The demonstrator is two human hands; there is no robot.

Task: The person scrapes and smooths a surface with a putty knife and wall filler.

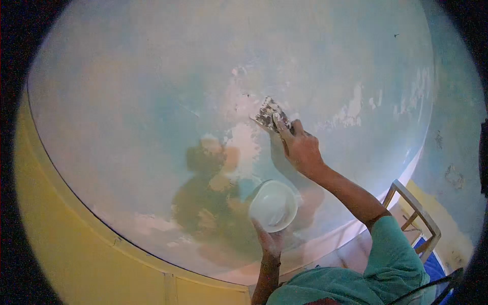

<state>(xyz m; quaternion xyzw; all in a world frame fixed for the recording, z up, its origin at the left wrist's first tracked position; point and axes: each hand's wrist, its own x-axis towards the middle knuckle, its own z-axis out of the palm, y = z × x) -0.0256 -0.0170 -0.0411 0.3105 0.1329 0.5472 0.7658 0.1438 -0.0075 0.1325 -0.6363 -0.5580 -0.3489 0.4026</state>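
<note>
My right hand (304,151) grips a putty knife (271,113), its blade smeared with white and dark filler and lying close against the wall (168,76). The index finger stretches along the blade. Lower down, my left hand (269,239) holds up a white bowl (273,206) from beneath, its opening turned toward me. A little pale material seems to lie in the bowl. Around the blade, the bluish wall shows patches of white filler (244,145).
At the lower right stands a wooden chair or frame (417,208), with something blue (433,264) beside it. Yellow panelling (101,259) borders the wall at lower left. More white patches (351,109) mark the wall to the right. A dark cable (432,287) runs near my body.
</note>
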